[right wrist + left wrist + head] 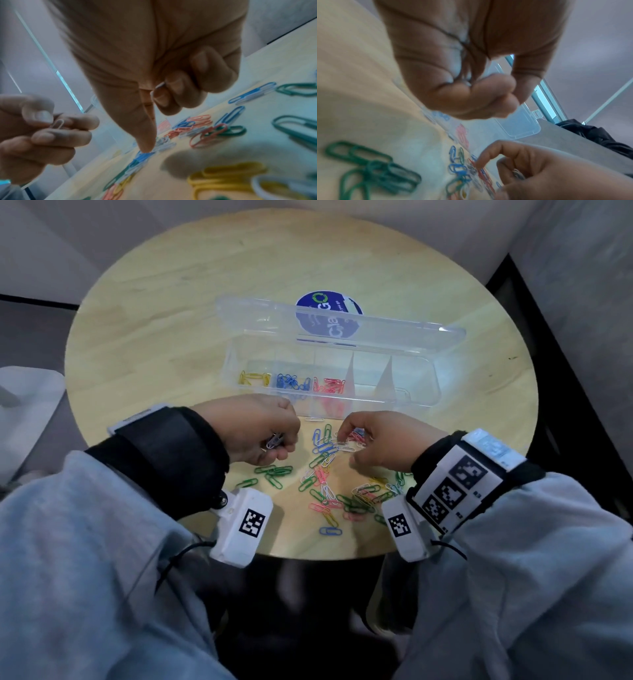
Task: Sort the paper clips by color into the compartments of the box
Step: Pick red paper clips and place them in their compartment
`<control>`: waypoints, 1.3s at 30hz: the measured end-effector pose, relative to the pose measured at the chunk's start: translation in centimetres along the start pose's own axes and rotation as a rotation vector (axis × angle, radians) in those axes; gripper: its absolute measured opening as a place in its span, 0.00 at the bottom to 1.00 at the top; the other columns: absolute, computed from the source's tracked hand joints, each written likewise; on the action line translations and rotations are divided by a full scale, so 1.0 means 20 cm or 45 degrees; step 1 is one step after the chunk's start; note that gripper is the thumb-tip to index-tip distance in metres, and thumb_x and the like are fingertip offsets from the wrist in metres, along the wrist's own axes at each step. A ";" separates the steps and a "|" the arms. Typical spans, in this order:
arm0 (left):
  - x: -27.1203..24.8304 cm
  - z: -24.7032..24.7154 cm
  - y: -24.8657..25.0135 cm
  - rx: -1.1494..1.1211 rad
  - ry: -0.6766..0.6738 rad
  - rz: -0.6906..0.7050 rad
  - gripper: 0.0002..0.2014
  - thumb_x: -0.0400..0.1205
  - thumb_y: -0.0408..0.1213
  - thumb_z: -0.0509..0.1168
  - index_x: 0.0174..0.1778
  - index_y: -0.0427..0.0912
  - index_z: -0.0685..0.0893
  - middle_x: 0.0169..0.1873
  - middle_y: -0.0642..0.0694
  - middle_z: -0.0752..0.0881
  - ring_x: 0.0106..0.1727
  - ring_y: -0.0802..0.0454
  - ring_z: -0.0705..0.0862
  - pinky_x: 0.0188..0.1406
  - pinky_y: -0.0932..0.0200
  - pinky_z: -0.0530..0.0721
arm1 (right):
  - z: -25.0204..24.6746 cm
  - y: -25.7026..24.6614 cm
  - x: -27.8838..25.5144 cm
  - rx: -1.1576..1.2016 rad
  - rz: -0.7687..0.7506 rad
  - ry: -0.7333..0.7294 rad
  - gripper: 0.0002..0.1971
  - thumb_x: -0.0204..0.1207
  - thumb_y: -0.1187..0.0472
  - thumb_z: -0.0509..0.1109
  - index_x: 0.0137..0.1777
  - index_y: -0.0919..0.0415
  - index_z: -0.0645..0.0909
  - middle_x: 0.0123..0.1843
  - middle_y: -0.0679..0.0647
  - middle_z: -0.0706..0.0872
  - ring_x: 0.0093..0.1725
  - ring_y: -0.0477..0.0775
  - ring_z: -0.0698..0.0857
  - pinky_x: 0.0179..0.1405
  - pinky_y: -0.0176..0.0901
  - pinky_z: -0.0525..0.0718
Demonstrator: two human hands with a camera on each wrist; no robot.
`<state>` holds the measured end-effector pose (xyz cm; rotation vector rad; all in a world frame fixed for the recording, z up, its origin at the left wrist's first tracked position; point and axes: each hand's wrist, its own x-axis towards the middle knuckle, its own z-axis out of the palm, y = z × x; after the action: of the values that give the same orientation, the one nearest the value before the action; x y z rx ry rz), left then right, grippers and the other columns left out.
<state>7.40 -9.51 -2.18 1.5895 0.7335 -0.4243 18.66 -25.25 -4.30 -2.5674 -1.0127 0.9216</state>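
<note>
Round wooden table (164, 313): right hand (383, 440), fingers curled and holding white clips, presses its index fingertip (145, 146) on loose white paper clips (346, 446) directly beneath, while left hand (260, 433) grips a white clip bunch (274, 441) just beside.

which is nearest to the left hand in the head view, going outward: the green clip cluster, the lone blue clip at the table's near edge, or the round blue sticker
From the left hand:
1. Green clip cluster, just below it.
2. Lone blue clip, toward the table's near edge.
3. Round blue sticker, beyond the box.

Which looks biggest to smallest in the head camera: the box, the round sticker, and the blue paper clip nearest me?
1. Box
2. Round sticker, partly hidden behind the lid
3. Blue paper clip
</note>
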 end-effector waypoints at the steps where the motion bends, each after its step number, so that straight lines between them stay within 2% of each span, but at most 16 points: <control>1: 0.00 0.01 0.00 -0.054 -0.009 -0.019 0.13 0.75 0.22 0.57 0.30 0.44 0.68 0.23 0.44 0.76 0.17 0.56 0.73 0.15 0.71 0.67 | 0.00 0.00 0.00 -0.025 0.010 0.000 0.16 0.69 0.62 0.72 0.53 0.43 0.79 0.32 0.45 0.75 0.31 0.47 0.77 0.34 0.42 0.76; 3: 0.00 0.02 0.00 -0.090 -0.029 -0.042 0.10 0.73 0.27 0.61 0.33 0.45 0.69 0.22 0.47 0.75 0.19 0.56 0.70 0.16 0.71 0.65 | 0.01 0.00 0.01 -0.075 0.014 0.017 0.18 0.70 0.63 0.70 0.56 0.40 0.79 0.34 0.43 0.73 0.34 0.48 0.78 0.34 0.42 0.78; 6: 0.03 0.03 -0.01 0.012 0.086 -0.011 0.10 0.79 0.31 0.62 0.35 0.47 0.70 0.22 0.49 0.71 0.20 0.56 0.66 0.18 0.68 0.61 | 0.01 0.00 0.02 -0.107 0.025 0.029 0.19 0.71 0.65 0.67 0.56 0.40 0.78 0.34 0.42 0.72 0.34 0.48 0.79 0.33 0.40 0.79; 9: 0.04 0.02 -0.03 0.367 0.255 0.082 0.04 0.79 0.39 0.66 0.46 0.50 0.77 0.28 0.50 0.74 0.25 0.53 0.70 0.25 0.64 0.65 | 0.01 0.00 0.01 -0.119 0.031 0.021 0.17 0.70 0.67 0.67 0.53 0.43 0.78 0.33 0.42 0.73 0.32 0.50 0.80 0.34 0.41 0.80; 11: 0.05 0.01 -0.05 0.794 0.346 0.121 0.15 0.78 0.42 0.66 0.61 0.54 0.78 0.39 0.49 0.79 0.38 0.49 0.77 0.38 0.61 0.70 | 0.02 -0.01 0.01 -0.130 0.008 0.019 0.13 0.71 0.65 0.68 0.50 0.46 0.78 0.33 0.43 0.74 0.33 0.53 0.82 0.35 0.41 0.81; 13: 0.05 0.02 -0.07 1.065 0.418 0.136 0.24 0.79 0.42 0.64 0.72 0.56 0.73 0.57 0.46 0.83 0.56 0.45 0.81 0.51 0.61 0.74 | 0.02 -0.01 0.01 -0.146 -0.011 0.047 0.12 0.72 0.63 0.68 0.51 0.46 0.77 0.34 0.44 0.74 0.37 0.54 0.82 0.36 0.42 0.81; 14: 0.05 0.02 -0.07 1.134 0.442 0.136 0.26 0.79 0.42 0.63 0.75 0.57 0.71 0.66 0.46 0.81 0.64 0.45 0.80 0.57 0.59 0.75 | 0.02 -0.01 0.01 -0.160 -0.022 0.064 0.13 0.72 0.62 0.68 0.54 0.46 0.77 0.34 0.44 0.74 0.38 0.54 0.81 0.36 0.42 0.80; 16: 0.06 0.03 -0.07 1.217 0.464 0.112 0.27 0.80 0.41 0.62 0.76 0.57 0.69 0.72 0.47 0.77 0.70 0.46 0.77 0.61 0.58 0.75 | 0.02 -0.01 0.02 -0.187 -0.033 0.076 0.16 0.73 0.60 0.68 0.60 0.46 0.76 0.35 0.44 0.73 0.40 0.53 0.78 0.38 0.40 0.76; 20: 0.07 0.03 -0.07 1.328 0.473 0.079 0.23 0.80 0.37 0.61 0.73 0.53 0.73 0.64 0.46 0.82 0.64 0.45 0.80 0.51 0.58 0.76 | 0.02 -0.01 0.01 -0.211 0.002 0.020 0.18 0.73 0.58 0.69 0.62 0.46 0.75 0.43 0.47 0.76 0.44 0.54 0.81 0.41 0.42 0.81; 25: 0.07 0.04 -0.06 1.361 0.503 0.078 0.15 0.80 0.36 0.61 0.62 0.53 0.80 0.54 0.47 0.83 0.55 0.46 0.80 0.44 0.60 0.72 | 0.03 -0.02 0.01 -0.174 -0.024 0.004 0.12 0.72 0.59 0.69 0.55 0.48 0.77 0.35 0.45 0.75 0.40 0.55 0.83 0.41 0.46 0.83; 28: 0.06 0.04 -0.06 1.385 0.491 0.071 0.09 0.80 0.34 0.61 0.52 0.50 0.83 0.50 0.47 0.84 0.46 0.47 0.77 0.41 0.59 0.71 | 0.03 -0.05 0.02 -0.169 -0.053 0.032 0.14 0.73 0.56 0.69 0.59 0.47 0.77 0.35 0.45 0.77 0.42 0.54 0.82 0.43 0.44 0.81; 30: 0.07 0.04 -0.06 1.399 0.470 0.059 0.09 0.79 0.33 0.61 0.50 0.48 0.84 0.51 0.46 0.85 0.47 0.46 0.79 0.40 0.60 0.71 | 0.02 -0.08 0.03 -0.171 -0.096 0.058 0.19 0.75 0.53 0.67 0.66 0.44 0.74 0.41 0.45 0.78 0.47 0.53 0.80 0.45 0.41 0.78; 32: 0.07 0.04 -0.06 1.418 0.463 0.062 0.08 0.79 0.34 0.62 0.51 0.46 0.84 0.52 0.45 0.86 0.51 0.45 0.82 0.40 0.59 0.72 | 0.01 -0.10 0.05 -0.219 -0.136 0.041 0.24 0.78 0.52 0.64 0.74 0.41 0.69 0.56 0.50 0.83 0.57 0.54 0.81 0.52 0.41 0.76; 34: 0.07 0.04 -0.07 1.429 0.463 0.062 0.08 0.80 0.36 0.63 0.51 0.45 0.85 0.52 0.45 0.86 0.53 0.44 0.83 0.40 0.59 0.72 | 0.02 -0.11 0.06 -0.285 -0.132 0.005 0.25 0.80 0.52 0.61 0.77 0.40 0.65 0.69 0.50 0.80 0.66 0.54 0.79 0.60 0.43 0.77; 36: 0.07 0.04 -0.07 1.412 0.452 0.058 0.07 0.80 0.37 0.63 0.50 0.45 0.85 0.50 0.46 0.86 0.51 0.44 0.82 0.39 0.60 0.72 | 0.03 -0.12 0.08 -0.331 -0.110 -0.026 0.25 0.80 0.52 0.60 0.77 0.39 0.65 0.71 0.51 0.78 0.68 0.55 0.78 0.64 0.46 0.78; 39: 0.05 0.04 -0.05 1.290 0.428 0.044 0.02 0.78 0.38 0.64 0.41 0.49 0.81 0.38 0.51 0.80 0.44 0.48 0.78 0.34 0.62 0.69 | 0.04 -0.12 0.09 -0.347 -0.099 -0.014 0.20 0.79 0.55 0.61 0.71 0.42 0.71 0.64 0.51 0.81 0.60 0.55 0.81 0.53 0.45 0.79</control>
<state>7.50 -10.08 -3.71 2.6678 0.7853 -0.5507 17.87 -22.34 -4.81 -2.7180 -1.3131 0.8291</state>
